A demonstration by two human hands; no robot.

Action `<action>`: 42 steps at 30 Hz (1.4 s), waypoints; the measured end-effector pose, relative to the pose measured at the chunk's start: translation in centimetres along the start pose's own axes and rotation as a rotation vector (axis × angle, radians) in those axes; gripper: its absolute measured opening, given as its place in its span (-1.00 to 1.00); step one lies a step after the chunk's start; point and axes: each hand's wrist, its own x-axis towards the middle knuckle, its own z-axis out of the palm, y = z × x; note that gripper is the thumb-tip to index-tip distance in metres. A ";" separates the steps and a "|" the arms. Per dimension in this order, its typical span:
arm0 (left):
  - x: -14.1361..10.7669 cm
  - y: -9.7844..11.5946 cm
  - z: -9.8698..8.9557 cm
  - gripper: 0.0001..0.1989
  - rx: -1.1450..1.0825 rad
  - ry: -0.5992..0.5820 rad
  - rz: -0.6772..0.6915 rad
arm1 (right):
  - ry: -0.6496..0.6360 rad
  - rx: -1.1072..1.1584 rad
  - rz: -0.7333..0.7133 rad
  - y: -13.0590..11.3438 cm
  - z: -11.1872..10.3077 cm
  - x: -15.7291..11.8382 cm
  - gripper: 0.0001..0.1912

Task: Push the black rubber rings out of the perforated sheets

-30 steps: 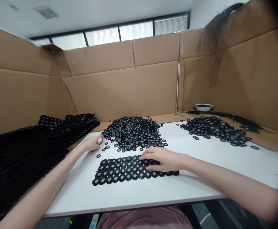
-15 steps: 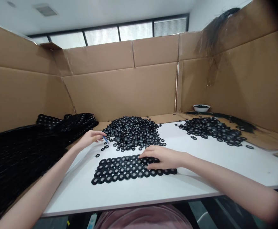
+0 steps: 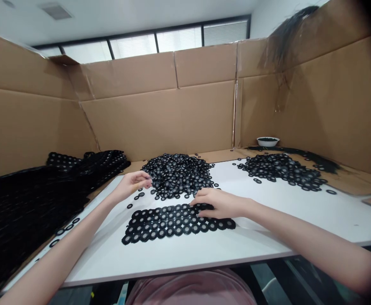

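Observation:
My left hand (image 3: 132, 183) reaches the near edge of a large heap of black rings with grey centres (image 3: 177, 176), its fingertips drawn together against the heap. Whether it holds anything is hidden. My right hand (image 3: 220, 203) lies curved over the upper edge of a flat, tightly packed mat of the same rings (image 3: 163, 224), touching it. A second, wider spread of rings (image 3: 282, 169) lies farther right on the white table (image 3: 172, 252).
Several loose rings (image 3: 139, 195) lie between the heap and the mat. Black ring sheets (image 3: 29, 203) pile up at the left, beside the table. A white bowl of small black pieces (image 3: 267, 141) stands at the back right. Cardboard walls (image 3: 160, 114) surround the table.
My left hand has moved right to the heap, and the thin blue item seen in it earlier no longer shows. My right hand has shifted slightly up the mat. The view has tilted slightly.

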 end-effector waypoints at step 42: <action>-1.9 3.4 4.5 -0.87 0.280 -0.058 0.279 | 0.000 -0.013 -0.002 -0.2 0.2 0.0 -0.69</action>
